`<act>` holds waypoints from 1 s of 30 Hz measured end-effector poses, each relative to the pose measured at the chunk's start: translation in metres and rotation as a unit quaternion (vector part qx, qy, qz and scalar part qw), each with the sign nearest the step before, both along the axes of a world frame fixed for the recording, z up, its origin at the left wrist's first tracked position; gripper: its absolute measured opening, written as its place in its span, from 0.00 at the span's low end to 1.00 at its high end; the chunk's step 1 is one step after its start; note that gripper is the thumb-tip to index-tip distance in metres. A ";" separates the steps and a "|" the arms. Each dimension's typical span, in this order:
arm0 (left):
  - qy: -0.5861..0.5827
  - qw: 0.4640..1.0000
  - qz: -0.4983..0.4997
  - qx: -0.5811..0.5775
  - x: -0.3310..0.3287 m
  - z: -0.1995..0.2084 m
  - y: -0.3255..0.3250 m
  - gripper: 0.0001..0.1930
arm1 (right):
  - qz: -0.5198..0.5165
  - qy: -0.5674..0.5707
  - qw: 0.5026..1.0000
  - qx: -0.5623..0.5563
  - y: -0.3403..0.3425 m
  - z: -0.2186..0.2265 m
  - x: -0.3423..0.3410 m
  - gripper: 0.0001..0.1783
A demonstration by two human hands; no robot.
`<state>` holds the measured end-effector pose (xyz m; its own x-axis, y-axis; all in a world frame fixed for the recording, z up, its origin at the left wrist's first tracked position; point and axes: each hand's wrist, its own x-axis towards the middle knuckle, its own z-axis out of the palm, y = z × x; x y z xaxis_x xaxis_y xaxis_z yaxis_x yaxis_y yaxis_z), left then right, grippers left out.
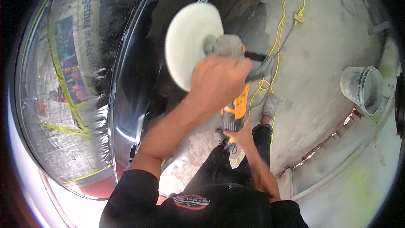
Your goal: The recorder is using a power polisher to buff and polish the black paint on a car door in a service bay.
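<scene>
Both left hand (220,77) and right hand (241,136) are wrapped round polisher (240,102); white pad (184,46), contact unclear, should be held flat.

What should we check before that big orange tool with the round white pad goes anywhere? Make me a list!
1. Left hand gripping the front of the orange tool: ok.
2. Right hand at its rear end: ok.
3. White pad touching the dark car panel: cannot tell from above.
4. Yellow cord away from the right shoe: not ok, it runs close by.
5. Bucket apart from the feet: ok, off to the right.
</scene>
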<state>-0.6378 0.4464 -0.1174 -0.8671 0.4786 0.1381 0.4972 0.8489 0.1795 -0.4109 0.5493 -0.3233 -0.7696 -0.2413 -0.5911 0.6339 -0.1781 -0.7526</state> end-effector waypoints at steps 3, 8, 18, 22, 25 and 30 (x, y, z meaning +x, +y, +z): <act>0.002 0.999 0.023 -0.045 -0.065 0.002 0.030 0.09 | -0.044 0.008 0.999 0.004 0.024 0.009 -0.073 0.51; 0.048 0.996 0.016 -0.077 -0.163 -0.012 0.076 0.08 | -0.091 -0.011 0.993 -0.074 0.062 0.013 -0.174 0.38; 0.000 0.995 0.081 -0.060 -0.081 -0.027 0.038 0.10 | -0.070 0.001 0.996 -0.049 0.039 -0.025 -0.105 0.41; -0.007 0.998 0.066 0.000 0.057 -0.006 -0.028 0.11 | 0.005 0.081 0.994 0.071 -0.009 -0.014 0.016 0.52; 0.020 0.998 0.043 0.040 0.158 0.003 -0.079 0.12 | 0.036 0.067 0.994 0.085 -0.050 -0.038 0.132 0.53; 0.028 0.997 0.052 0.044 0.310 0.024 -0.159 0.15 | 0.139 -0.011 0.990 -0.005 -0.120 -0.001 0.259 0.50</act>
<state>-0.3276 0.2876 -0.0937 -0.9015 0.3700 0.2245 0.4181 0.8787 0.2305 -0.1521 0.4292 -0.3246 -0.6591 -0.4474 -0.6045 0.6763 -0.0012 -0.7366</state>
